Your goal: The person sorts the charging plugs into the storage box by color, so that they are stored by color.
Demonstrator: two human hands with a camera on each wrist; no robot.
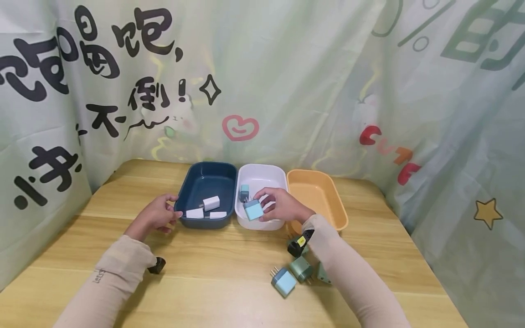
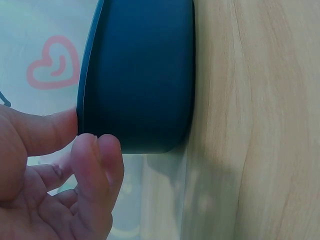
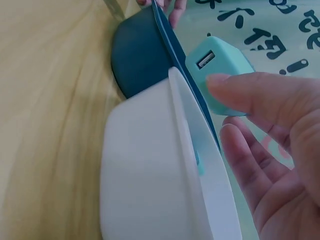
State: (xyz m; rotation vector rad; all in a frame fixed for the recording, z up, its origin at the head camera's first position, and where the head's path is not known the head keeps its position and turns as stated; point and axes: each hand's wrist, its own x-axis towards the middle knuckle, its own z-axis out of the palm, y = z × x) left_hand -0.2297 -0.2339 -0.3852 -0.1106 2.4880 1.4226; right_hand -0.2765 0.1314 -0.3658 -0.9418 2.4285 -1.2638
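My right hand [image 1: 284, 206] holds a light-blue USB wall charger [image 1: 254, 210] above the white tray [image 1: 264, 224]. In the right wrist view the thumb presses the side of this charger [image 3: 231, 57], and its USB port shows. Another blue charger [image 1: 244, 193] lies in the white tray. At the left, my left hand [image 1: 157, 213] pinches the rim of the dark-blue tray [image 1: 209, 184], which contains several white chargers [image 1: 211, 203]. In the left wrist view, thumb and fingertips [image 2: 109, 150] meet at that tray's rim.
An orange tray [image 1: 316, 191] stands right of the white one, partly behind my right forearm. Near the table's front right lie a light-blue charger [image 1: 284, 282] and green chargers [image 1: 301, 269], some hidden by the sleeve. A printed curtain [image 1: 295, 91] hangs behind the wooden table [image 1: 205, 282].
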